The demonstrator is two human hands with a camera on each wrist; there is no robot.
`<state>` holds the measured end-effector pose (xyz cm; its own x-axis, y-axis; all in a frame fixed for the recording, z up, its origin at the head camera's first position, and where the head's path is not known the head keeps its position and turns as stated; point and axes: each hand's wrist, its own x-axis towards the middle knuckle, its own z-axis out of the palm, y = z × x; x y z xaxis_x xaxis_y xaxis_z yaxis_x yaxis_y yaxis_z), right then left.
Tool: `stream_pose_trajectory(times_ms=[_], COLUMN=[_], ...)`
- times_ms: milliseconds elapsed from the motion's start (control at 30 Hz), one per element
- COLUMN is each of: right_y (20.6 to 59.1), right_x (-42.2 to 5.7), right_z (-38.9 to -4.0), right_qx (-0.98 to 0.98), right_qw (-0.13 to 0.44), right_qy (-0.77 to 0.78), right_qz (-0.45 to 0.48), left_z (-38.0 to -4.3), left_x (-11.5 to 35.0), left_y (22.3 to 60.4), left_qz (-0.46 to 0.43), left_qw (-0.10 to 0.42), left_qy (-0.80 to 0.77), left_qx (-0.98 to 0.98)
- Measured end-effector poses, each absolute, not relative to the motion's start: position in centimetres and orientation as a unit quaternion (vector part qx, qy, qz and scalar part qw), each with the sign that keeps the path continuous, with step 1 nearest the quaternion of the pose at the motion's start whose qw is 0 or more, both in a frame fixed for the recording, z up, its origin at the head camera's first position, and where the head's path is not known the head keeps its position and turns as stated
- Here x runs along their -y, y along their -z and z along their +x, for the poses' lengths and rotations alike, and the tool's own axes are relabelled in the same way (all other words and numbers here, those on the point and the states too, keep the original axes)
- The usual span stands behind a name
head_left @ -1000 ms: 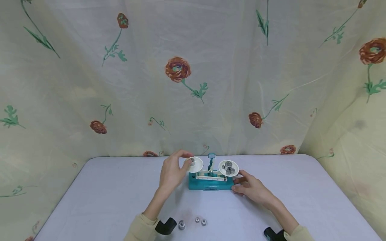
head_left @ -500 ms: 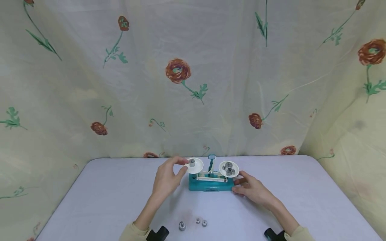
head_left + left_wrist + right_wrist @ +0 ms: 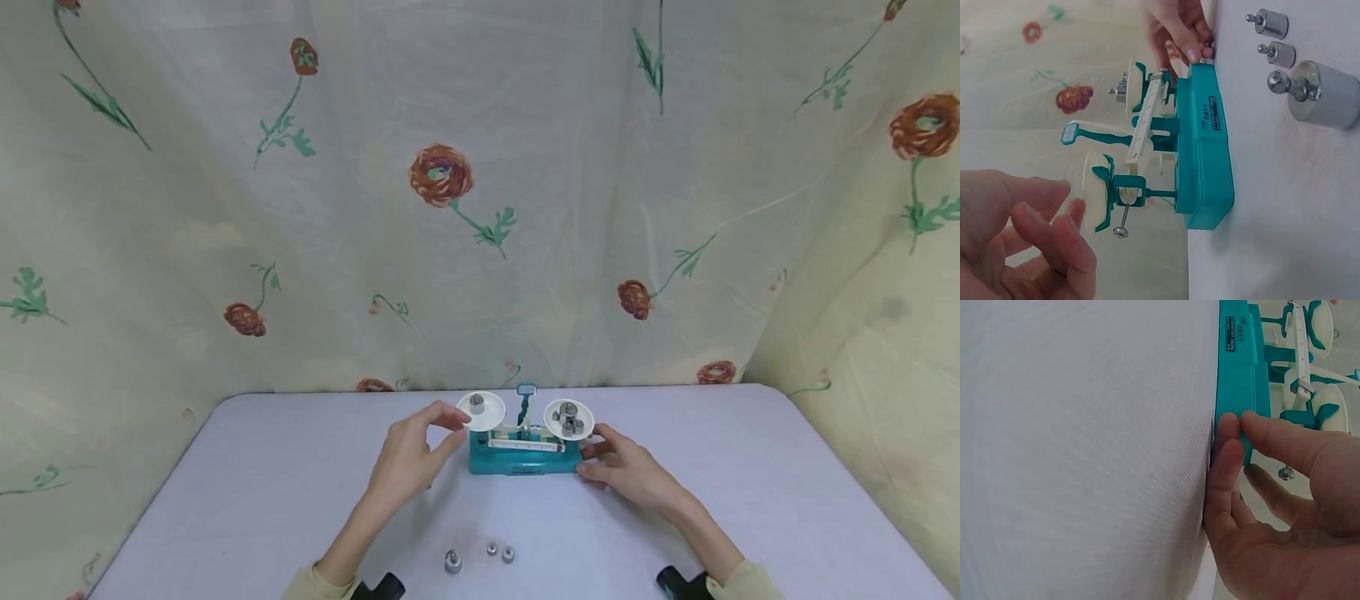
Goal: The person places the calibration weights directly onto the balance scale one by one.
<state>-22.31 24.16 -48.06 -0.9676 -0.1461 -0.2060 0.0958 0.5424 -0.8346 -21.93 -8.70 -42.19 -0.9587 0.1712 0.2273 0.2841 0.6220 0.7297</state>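
The nearer left hand (image 3: 408, 454) has its empty fingers slightly parted, an upright silvery metal weight (image 3: 477, 406) just beyond them in a round white pan (image 3: 492, 410); the right hand (image 3: 628, 472) grips the teal plastic base (image 3: 517, 463)

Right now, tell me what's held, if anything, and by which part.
The right hand holds the teal balance base by its right end; the left hand, beside the left pan, holds nothing.

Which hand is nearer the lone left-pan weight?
Left: the left hand is beside the left pan, clear of the weight; right hand grips the balance at its right end.
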Motion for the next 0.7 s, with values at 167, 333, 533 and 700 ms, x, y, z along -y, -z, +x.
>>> stream_pose_trajectory(times_ms=[167, 333, 533, 700], right_y=[48.12, 48.18, 48.18, 47.98], right_x=[-24.24, -24.30, -24.19, -24.12], right_z=[-22.34, -22.27, -22.29, -22.27], right_qx=[-0.868, -0.868, -0.869, -0.872], right_qw=[0.126, 0.124, 0.125, 0.124], right_qy=[0.480, 0.481, 0.478, 0.472], right_qz=[-0.016, -0.015, -0.018, -0.014], left_z=[-21.74, -21.74, -21.64, -21.67], left_x=[8.87, 8.69, 8.82, 9.12], left_y=[42.33, 42.47, 42.63, 43.12], left_qz=[-0.134, -0.152, -0.194, -0.228], left_qw=[0.056, 0.028, -0.037, -0.090], left_qy=[0.426, 0.439, 0.448, 0.431], left_qx=[0.893, 0.885, 0.872, 0.868])
